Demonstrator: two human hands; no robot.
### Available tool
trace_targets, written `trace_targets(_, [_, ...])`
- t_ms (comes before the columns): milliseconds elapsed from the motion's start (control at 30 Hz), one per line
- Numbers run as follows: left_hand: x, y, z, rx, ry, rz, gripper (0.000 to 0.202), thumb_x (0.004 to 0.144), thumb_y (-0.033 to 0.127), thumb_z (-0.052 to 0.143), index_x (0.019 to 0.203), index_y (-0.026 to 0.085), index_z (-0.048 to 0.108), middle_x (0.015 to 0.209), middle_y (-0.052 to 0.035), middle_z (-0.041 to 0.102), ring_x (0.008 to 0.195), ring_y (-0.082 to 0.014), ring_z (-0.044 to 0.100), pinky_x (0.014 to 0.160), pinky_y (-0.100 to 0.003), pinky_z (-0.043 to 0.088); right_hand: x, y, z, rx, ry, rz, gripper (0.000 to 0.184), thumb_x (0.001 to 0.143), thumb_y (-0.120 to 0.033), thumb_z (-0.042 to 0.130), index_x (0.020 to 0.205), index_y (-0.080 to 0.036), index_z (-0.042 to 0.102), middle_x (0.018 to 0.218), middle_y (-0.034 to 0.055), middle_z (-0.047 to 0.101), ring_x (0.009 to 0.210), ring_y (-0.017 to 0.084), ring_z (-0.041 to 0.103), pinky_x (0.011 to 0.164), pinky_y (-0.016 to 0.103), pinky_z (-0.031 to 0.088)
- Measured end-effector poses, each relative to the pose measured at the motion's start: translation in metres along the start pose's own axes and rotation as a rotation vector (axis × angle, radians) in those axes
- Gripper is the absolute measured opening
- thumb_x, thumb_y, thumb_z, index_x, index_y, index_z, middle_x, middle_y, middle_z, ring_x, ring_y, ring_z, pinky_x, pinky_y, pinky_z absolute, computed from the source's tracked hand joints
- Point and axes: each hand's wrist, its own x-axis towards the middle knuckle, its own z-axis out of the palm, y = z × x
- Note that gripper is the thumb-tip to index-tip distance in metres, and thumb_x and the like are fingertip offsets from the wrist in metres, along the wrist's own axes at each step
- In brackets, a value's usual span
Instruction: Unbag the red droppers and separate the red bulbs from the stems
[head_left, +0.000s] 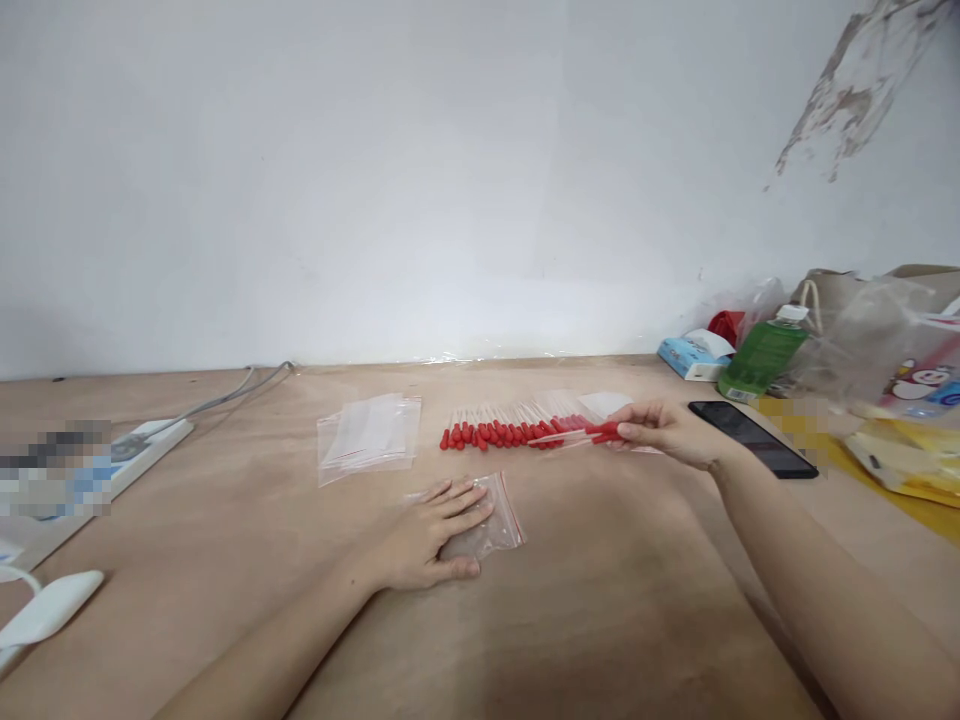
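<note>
My left hand [439, 535] lies flat with fingers spread on a clear zip bag [491, 530] that has a red line along its right edge. My right hand [656, 432], fingers pinched, holds one or more red-ended thin sticks [604, 432] at the right end of a row. That row is made of several thin, pale sticks with red ends [495, 434], the red ends toward me; their exact kind is unclear. Left of the row rests a stack of clear zip bags [371, 435]. Part of another clear bag [606, 402] shows behind my right fingers.
A black phone [750, 438] lies right of my right wrist. Behind it are a blue tissue pack [694, 358], a green bottle [765, 355] and plastic bags [877, 340]. On the left are a power strip [161, 437] with a grey cable and a white object [52, 608].
</note>
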Motion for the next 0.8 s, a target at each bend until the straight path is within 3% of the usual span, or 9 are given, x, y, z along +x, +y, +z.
trace_targets(100, [0.000, 0.004, -0.004, 0.028, -0.023, 0.019, 0.052, 0.084, 0.047, 0.046, 0.133, 0.040, 0.029, 0.147, 0.0005, 0.014, 0.134, -0.0278, 0.014, 0.107, -0.053, 0.014, 0.003, -0.005, 0.001, 0.000, 0.245, -0.131, 0.033, 0.071, -0.043, 0.063, 0.091, -0.017, 0.064, 0.091, 0.0081, 0.068, 0.076, 0.016, 0.063, 0.072, 0.032, 0.051])
trace_targets(200, [0.000, 0.009, -0.005, 0.044, -0.031, 0.042, 0.042, 0.088, 0.043, 0.042, 0.129, 0.043, 0.035, 0.147, 0.0029, 0.011, 0.134, -0.0276, 0.013, 0.107, -0.054, 0.012, 0.022, -0.006, 0.031, -0.145, 0.502, -0.319, 0.029, 0.078, -0.038, 0.055, 0.097, -0.017, 0.062, 0.092, 0.0076, 0.067, 0.079, 0.018, 0.062, 0.074, 0.034, 0.050])
trace_targets(267, [0.000, 0.011, -0.006, 0.031, -0.021, 0.039, 0.040, 0.088, 0.041, 0.041, 0.128, 0.043, 0.037, 0.147, 0.0030, 0.014, 0.134, -0.0274, 0.015, 0.107, -0.054, 0.011, 0.039, -0.004, 0.057, -0.363, 0.568, -0.458, 0.023, 0.081, -0.030, 0.050, 0.095, -0.018, 0.063, 0.093, 0.0071, 0.066, 0.085, 0.019, 0.061, 0.078, 0.034, 0.047])
trace_targets(333, [-0.001, 0.011, -0.007, -0.021, 0.004, 0.010, 0.038, 0.089, 0.040, 0.040, 0.127, 0.042, 0.040, 0.146, 0.0024, 0.020, 0.134, -0.0266, 0.018, 0.107, -0.053, 0.012, 0.054, 0.001, 0.081, -0.571, 0.516, -0.562, 0.022, 0.083, -0.021, 0.044, 0.094, -0.017, 0.063, 0.094, 0.0080, 0.065, 0.088, 0.018, 0.059, 0.080, 0.032, 0.046])
trace_targets(400, [0.000, 0.009, -0.007, -0.132, 0.062, -0.066, 0.037, 0.091, 0.038, 0.034, 0.128, 0.038, 0.040, 0.143, 0.0007, 0.029, 0.131, -0.0239, 0.025, 0.107, -0.049, 0.018, 0.065, 0.008, 0.098, -0.716, 0.453, -0.580, 0.027, 0.085, -0.015, 0.038, 0.100, -0.017, 0.061, 0.098, 0.0089, 0.063, 0.091, 0.018, 0.058, 0.081, 0.030, 0.045])
trace_targets(533, [0.003, -0.004, -0.005, -0.344, 0.348, -0.292, 0.034, 0.090, 0.037, 0.035, 0.117, 0.025, 0.052, 0.121, -0.0055, 0.053, 0.113, -0.0195, 0.048, 0.096, -0.036, 0.039, 0.073, 0.016, 0.113, -0.955, 0.346, -0.496, 0.034, 0.085, -0.008, 0.034, 0.108, -0.016, 0.058, 0.105, 0.0105, 0.060, 0.093, 0.018, 0.056, 0.079, 0.027, 0.042])
trace_targets(600, [0.004, -0.011, -0.002, -0.334, 0.438, -0.415, 0.030, 0.085, 0.039, 0.046, 0.104, 0.020, 0.058, 0.105, -0.0064, 0.060, 0.098, -0.0203, 0.055, 0.084, -0.033, 0.044, 0.071, 0.015, 0.115, -1.037, 0.299, -0.461, 0.030, 0.086, -0.012, 0.037, 0.104, -0.017, 0.060, 0.102, 0.0095, 0.062, 0.090, 0.018, 0.057, 0.078, 0.028, 0.041])
trace_targets(667, [0.003, -0.016, -0.001, -0.274, 0.442, -0.527, 0.030, 0.077, 0.041, 0.055, 0.097, 0.019, 0.060, 0.095, -0.0057, 0.061, 0.086, -0.0202, 0.056, 0.074, -0.031, 0.045, 0.067, 0.012, 0.112, -1.075, 0.291, -0.444, 0.024, 0.087, -0.023, 0.042, 0.097, -0.019, 0.064, 0.097, 0.0073, 0.064, 0.090, 0.018, 0.057, 0.078, 0.029, 0.039])
trace_targets(800, [0.002, -0.018, 0.001, -0.206, 0.385, -0.607, 0.026, 0.069, 0.040, 0.061, 0.082, 0.018, 0.059, 0.083, -0.0024, 0.058, 0.073, -0.0173, 0.053, 0.065, -0.028, 0.041, 0.057, 0.012, 0.086, -1.013, 0.440, -0.378, 0.022, 0.084, -0.032, 0.047, 0.090, -0.022, 0.066, 0.091, 0.0041, 0.067, 0.089, 0.020, 0.056, 0.077, 0.031, 0.037])
